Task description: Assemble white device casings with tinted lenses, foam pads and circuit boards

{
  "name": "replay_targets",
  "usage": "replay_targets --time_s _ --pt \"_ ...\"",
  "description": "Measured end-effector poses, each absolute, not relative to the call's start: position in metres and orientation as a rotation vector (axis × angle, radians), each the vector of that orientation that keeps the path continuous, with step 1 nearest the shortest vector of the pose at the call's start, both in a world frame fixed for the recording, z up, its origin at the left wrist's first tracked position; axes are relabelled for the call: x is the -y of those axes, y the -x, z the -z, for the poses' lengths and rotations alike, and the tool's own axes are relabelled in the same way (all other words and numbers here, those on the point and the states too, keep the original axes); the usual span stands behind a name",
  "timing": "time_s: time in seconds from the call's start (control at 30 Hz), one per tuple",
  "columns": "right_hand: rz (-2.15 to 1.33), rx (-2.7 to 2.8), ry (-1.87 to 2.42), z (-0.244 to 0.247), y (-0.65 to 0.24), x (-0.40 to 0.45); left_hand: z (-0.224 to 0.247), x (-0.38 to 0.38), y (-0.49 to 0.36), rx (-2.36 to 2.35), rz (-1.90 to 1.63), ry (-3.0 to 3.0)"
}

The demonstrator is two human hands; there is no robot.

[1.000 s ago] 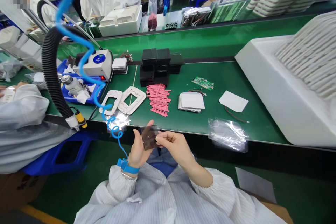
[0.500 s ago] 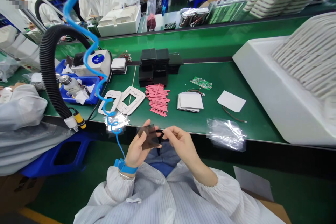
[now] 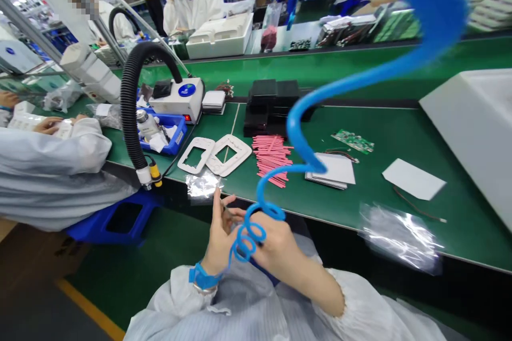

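Observation:
In front of my lap, below the bench edge, my left hand [image 3: 218, 237] is closed around a thin dark tinted panel [image 3: 227, 214], tilted so that it shows almost edge-on. A blue wrist strap [image 3: 204, 277] circles my left wrist, and its coiled blue cord [image 3: 294, 117] crosses the view. Close against the panel, my right hand [image 3: 278, 240] has curled fingers. The cord partly covers those fingers, and what they grip is hidden. Near my hands on the bench lie two white frames [image 3: 236, 168], clear plastic film [image 3: 202, 186] and a pile of pink strips [image 3: 272, 157].
Stacked black panels [image 3: 264, 101] stand at the back. White cards [image 3: 336, 170], a green circuit board [image 3: 354, 141] and more clear film [image 3: 402, 237] lie rightward, before a white bin [image 3: 472, 128]. A black hose [image 3: 130, 101] arches beside a blue tray [image 3: 174, 136]. A co-worker's sleeve [image 3: 88, 144] is at left.
My view has swung left, so the bench items appear further right. The panel has tipped from face-on to nearly edge-on. My right hand has come in against it, and the cord now crosses in front.

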State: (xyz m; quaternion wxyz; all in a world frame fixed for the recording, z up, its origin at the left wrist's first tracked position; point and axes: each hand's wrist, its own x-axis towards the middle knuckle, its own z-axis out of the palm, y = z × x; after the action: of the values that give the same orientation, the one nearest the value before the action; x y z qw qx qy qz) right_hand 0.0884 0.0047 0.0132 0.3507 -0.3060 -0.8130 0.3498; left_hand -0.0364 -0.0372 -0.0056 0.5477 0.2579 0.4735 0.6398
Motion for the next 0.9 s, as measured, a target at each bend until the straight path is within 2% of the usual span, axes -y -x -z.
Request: replay_targets --time_s 0.07,0.13,0.27,0.37,0.63,0.9 --pt "-1.070 2.268 0.537 -0.019 -0.076 -0.011 0.002 0.045 0.047 -1.149 -1.536 -0.548" --pt "-1.153 2.337 0.497 -0.020 -0.064 -0.024 0.000 0.052 0.060 -1.091 -1.531 -0.402" --pt "-0.787 2.448 0.795 -0.008 -0.044 -0.064 0.003 0.064 0.089 -0.965 -1.556 -0.214" --pt "-0.615 2.604 0.766 0.002 -0.034 -0.087 0.004 0.067 0.106 -0.925 -1.601 -0.256" --pt "-0.403 2.833 0.497 0.006 -0.013 -0.101 0.015 0.056 0.130 -1.096 -1.583 -0.494" --pt "-0.422 2.953 0.324 0.007 0.004 -0.106 0.024 0.056 0.138 -1.355 -1.582 -0.482"
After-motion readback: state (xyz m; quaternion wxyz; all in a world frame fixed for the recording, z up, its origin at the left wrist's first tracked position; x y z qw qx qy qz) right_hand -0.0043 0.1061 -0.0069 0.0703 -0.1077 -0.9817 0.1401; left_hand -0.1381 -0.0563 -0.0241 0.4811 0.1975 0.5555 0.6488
